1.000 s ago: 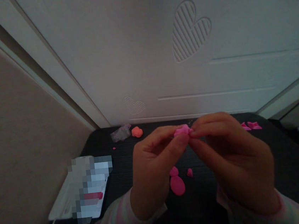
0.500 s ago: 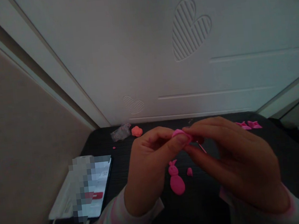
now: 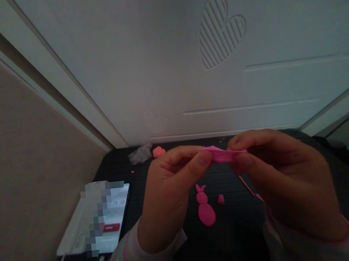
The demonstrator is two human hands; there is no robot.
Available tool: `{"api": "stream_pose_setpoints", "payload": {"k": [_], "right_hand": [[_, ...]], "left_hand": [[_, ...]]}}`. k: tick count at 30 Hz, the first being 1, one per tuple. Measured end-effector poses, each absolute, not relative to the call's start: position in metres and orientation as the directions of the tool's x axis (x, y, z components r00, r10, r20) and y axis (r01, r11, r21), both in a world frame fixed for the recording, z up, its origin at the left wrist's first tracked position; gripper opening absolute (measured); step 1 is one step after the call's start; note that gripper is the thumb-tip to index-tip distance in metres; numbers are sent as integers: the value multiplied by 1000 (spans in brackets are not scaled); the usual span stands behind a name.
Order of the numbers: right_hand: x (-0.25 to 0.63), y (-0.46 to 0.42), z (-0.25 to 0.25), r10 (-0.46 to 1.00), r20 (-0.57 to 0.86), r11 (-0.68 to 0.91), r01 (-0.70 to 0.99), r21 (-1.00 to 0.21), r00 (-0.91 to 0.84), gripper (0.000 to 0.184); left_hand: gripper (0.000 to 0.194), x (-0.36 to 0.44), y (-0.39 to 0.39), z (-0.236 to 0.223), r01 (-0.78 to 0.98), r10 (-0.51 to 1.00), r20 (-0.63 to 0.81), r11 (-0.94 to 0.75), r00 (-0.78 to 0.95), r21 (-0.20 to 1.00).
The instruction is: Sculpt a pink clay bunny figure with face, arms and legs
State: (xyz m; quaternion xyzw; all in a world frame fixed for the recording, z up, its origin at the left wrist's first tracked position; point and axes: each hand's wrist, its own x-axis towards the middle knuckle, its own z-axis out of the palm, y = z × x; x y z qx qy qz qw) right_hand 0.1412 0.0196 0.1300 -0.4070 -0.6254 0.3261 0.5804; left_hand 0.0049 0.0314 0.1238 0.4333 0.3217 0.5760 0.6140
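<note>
Clay (image 3: 222, 155): pink, stretched into a strip, held above the table (image 3: 229, 232), 1 end in each hand. Left hand (image 3: 170, 193): thumb and fingers pinched on its end. Right hand (image 3: 292, 180): pinched likewise on the other. Below, between the wrists: 1 pink bunny (image 3: 206, 214), 2 ears pointing away from the person; 1 small lump (image 3: 221, 199) just beside it, apart. Stick (image 3: 247, 185), thin, partly hidden by right hand. Farther left: orange flower (image 3: 159, 151), wrapper (image 3: 140, 155) near it; phone (image 3: 115, 219), screen reading 18:50.
</note>
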Motion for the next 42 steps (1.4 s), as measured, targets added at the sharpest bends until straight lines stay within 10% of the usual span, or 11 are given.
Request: {"api": "stream_pose_setpoints", "payload": {"k": [6, 15, 29, 42], "right_hand": [[138, 20, 133, 926, 364, 359, -74, -931, -95, 17], [139, 22, 128, 842, 539, 520, 266, -812, -3, 24], [137, 25, 128, 726, 642, 669, 469, -576, -247, 35], [134, 27, 126, 867, 494, 486, 325, -811, -65, 12]], "left_hand": [[13, 6, 31, 124, -414, 976, 202, -153, 76, 897], [18, -1, 25, 132, -257, 941, 224, -157, 255, 954], [18, 1, 36, 122, -322, 987, 149, -123, 55, 939], [7, 0, 34, 126, 16, 947, 318, -318, -50, 948]]}}
